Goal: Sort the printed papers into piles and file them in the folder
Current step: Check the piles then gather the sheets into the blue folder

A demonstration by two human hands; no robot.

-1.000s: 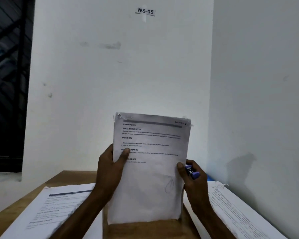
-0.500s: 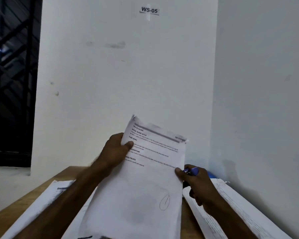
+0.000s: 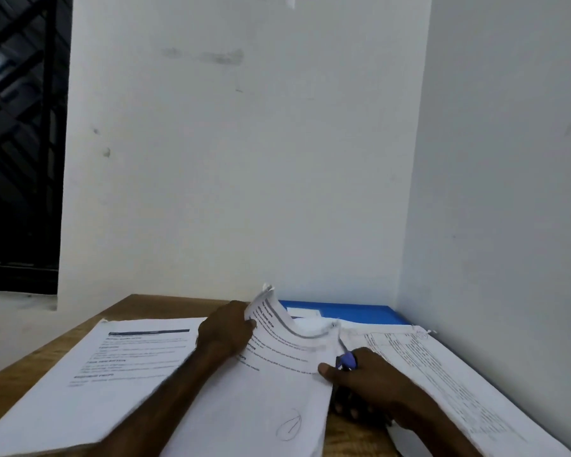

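My left hand (image 3: pixel 226 329) pinches the upper left edge of a printed sheaf of papers (image 3: pixel 277 387), which now lies low over the wooden desk (image 3: pixel 152 306) with its top corner curled up. My right hand (image 3: pixel 370 377) holds the sheaf's right edge with the thumb on top and also grips a blue pen (image 3: pixel 346 359). A pile of printed papers (image 3: pixel 89 374) lies on the left of the desk. Another pile of printed papers (image 3: pixel 442 374) lies on the right by the wall. A blue folder (image 3: pixel 360 313) lies flat at the back, partly hidden by the sheaf.
White walls meet in a corner right behind the desk and along its right side. A dark barred window (image 3: pixel 17 143) is at the far left. The desk's left edge runs diagonally toward me.
The sheaf, held upright in front of me a second ago, has swung down and forward to lie over the desk between the two piles. Both hands kept their hold.
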